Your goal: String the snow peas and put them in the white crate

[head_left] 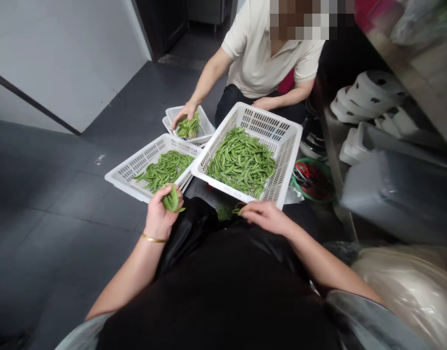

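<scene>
My left hand (158, 216), a gold bangle at its wrist, is closed around a few flat green snow pea pods (171, 199). It is at the near edge of a white slotted basket (117, 180) where more pods (167, 167) lie in a pile. Above my lap, my right hand (269, 217) pinches a small green piece of pod (237, 211) at its fingertips. Just beyond that hand, a second white basket (289, 182) is tilted and holds a larger heap of pods (241, 163).
A co-worker's hand (186, 114) reaches into a third basket (206, 127) of greens. To the right are a green basin (323, 170) with red-handled items, grey bins (387, 189), stacked white containers (372, 95) and plastic bags (409, 277). Dark floor tiles (59, 194) extend left.
</scene>
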A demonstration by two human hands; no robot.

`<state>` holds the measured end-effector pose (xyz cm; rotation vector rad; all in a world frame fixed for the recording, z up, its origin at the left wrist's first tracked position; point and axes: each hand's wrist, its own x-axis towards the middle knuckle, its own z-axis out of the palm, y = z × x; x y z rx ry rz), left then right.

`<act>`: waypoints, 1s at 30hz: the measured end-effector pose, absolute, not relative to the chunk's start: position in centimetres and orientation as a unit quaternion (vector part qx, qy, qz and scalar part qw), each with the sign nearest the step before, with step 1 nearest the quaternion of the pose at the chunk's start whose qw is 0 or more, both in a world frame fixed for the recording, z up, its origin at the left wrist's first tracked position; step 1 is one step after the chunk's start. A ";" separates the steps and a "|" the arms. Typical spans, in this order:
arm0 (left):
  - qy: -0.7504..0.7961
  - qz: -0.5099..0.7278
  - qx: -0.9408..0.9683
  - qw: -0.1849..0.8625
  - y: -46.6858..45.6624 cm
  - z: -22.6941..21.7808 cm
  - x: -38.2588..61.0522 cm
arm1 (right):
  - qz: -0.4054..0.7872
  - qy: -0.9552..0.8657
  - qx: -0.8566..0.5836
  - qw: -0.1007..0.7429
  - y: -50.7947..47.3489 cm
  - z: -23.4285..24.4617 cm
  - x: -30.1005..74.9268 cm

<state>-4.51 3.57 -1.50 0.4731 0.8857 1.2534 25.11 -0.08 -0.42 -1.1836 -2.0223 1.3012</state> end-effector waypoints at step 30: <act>0.361 0.324 0.296 0.823 -0.5 -1.3 -0.2 | 0.419 -0.778 -0.363 0.296 1.9 0.3 19.2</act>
